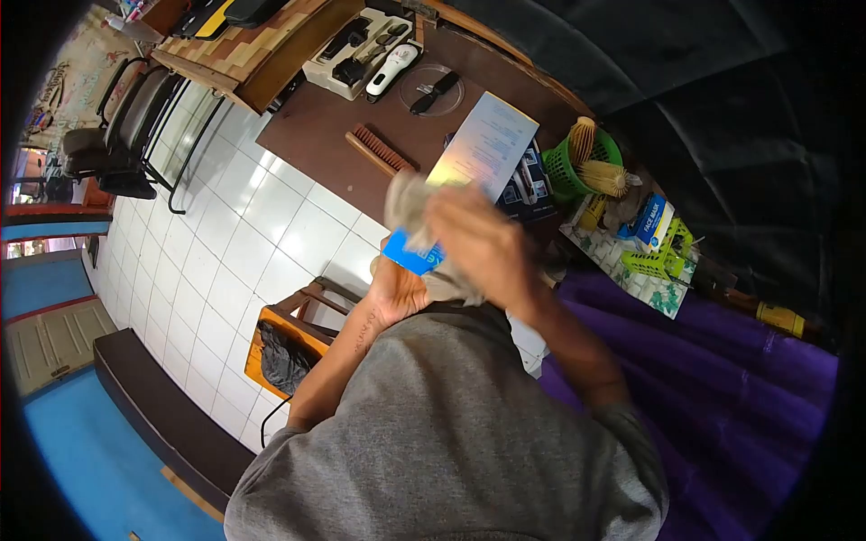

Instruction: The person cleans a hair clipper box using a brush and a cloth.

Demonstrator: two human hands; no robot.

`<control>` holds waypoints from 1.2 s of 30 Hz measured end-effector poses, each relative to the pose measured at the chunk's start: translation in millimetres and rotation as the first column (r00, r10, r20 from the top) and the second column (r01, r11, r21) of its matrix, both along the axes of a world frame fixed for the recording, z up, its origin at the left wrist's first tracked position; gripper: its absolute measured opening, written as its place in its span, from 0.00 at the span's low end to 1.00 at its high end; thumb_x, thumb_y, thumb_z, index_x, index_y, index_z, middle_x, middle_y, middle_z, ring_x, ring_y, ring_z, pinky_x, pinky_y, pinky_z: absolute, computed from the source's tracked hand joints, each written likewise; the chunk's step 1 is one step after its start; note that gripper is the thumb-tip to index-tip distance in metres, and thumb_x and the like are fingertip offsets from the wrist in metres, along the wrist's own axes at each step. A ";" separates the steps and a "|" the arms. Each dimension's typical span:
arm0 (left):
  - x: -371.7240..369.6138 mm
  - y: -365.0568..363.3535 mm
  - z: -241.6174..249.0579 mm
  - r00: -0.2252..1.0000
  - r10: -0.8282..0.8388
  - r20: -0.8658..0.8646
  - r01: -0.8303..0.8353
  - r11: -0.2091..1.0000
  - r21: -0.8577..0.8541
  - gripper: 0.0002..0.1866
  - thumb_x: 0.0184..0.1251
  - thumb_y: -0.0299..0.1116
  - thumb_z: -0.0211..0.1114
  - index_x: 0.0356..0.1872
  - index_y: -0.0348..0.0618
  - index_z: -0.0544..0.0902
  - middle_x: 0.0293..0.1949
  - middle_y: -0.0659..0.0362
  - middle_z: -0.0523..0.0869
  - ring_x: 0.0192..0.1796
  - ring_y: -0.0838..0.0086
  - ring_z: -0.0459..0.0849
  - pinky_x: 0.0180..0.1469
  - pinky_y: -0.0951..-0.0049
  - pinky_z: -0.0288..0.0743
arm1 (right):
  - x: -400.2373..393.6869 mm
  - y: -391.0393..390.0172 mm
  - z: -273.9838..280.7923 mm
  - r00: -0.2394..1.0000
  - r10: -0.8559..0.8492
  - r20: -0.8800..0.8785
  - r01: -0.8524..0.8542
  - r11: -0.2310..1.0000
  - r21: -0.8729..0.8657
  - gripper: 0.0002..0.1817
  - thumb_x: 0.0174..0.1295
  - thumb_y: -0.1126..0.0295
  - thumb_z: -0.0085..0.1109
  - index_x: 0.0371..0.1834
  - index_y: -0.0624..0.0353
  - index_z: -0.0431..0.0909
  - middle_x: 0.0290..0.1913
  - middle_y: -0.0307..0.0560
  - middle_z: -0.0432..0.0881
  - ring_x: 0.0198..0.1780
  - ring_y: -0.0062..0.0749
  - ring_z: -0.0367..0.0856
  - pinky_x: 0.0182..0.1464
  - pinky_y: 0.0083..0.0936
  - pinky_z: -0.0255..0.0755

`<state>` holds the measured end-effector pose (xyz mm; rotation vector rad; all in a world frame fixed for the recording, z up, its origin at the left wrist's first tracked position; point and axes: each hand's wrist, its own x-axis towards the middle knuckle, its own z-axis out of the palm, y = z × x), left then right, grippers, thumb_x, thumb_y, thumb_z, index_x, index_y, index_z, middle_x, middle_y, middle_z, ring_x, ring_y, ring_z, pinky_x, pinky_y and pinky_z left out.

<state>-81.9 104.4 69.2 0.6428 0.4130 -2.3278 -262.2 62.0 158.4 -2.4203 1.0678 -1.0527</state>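
Note:
My left hand point(397, 293) grips the lower end of a blue and white product box point(483, 149), which it holds up in front of me. My right hand point(478, 243) presses a crumpled grey cloth point(408, 200) against the face of that box, near its lower part. The box leans away from me over the dark brown counter point(316, 135). My grey shirt fills the bottom of the view.
On the counter lie a wooden comb point(377, 151), a white hair clipper point(392, 70) by an open clipper case point(347, 54), and a round clear lid. A green basket of brushes point(586, 162) and a face-mask box point(651, 221) stand at right. Purple cloth lies lower right, white tiled floor left.

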 end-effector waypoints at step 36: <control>6.0 6.2 -48.0 0.838 0.278 -0.469 -0.247 0.960 0.128 0.53 0.57 0.77 0.59 0.69 0.38 0.69 0.57 0.44 0.80 0.49 0.52 0.87 0.50 0.57 0.90 | 27.0 14.9 -7.6 0.994 0.108 0.008 -0.108 0.994 -0.028 0.12 0.57 0.75 0.68 0.45 0.62 0.88 0.51 0.51 0.88 0.62 0.41 0.83 0.69 0.43 0.72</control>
